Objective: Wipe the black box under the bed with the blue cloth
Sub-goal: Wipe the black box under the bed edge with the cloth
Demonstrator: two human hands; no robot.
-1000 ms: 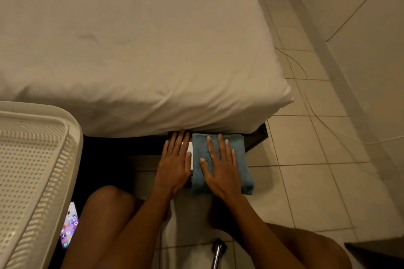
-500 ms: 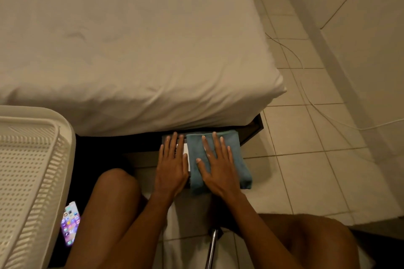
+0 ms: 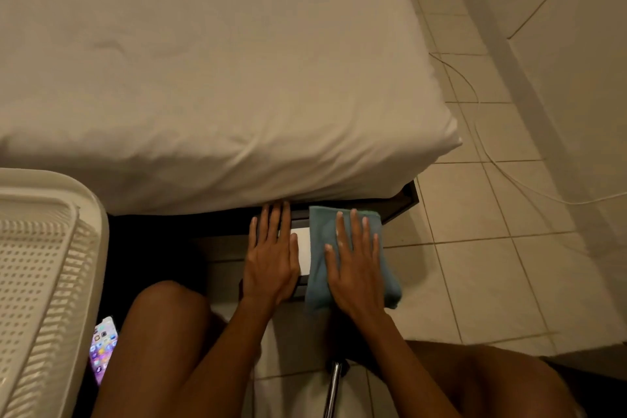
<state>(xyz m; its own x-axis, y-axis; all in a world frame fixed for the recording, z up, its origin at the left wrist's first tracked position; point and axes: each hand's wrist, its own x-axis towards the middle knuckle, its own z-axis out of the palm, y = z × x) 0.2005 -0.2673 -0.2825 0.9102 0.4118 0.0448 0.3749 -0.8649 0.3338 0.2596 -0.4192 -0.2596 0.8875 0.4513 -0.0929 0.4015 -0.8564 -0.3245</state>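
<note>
The black box (image 3: 300, 218) lies on the tiled floor, half tucked under the bed's edge, with a white label showing on its top between my hands. A folded blue cloth (image 3: 322, 231) covers the box's right part. My right hand (image 3: 354, 265) presses flat on the cloth, fingers spread toward the bed. My left hand (image 3: 271, 254) rests flat on the box's left part, fingertips almost under the mattress. Most of the box is hidden by the hands and cloth.
The bed (image 3: 210, 78) with a white sheet fills the upper view. A white perforated plastic basket (image 3: 37, 275) stands at the left. A lit phone (image 3: 103, 346) lies beside my left knee. A white cable (image 3: 488, 146) runs across the tiles on the right; a metal rod (image 3: 334, 387) stands between my knees.
Both hands and the cloth stay on the box; the right hand has shifted the cloth only slightly. The view has tilted a little.
</note>
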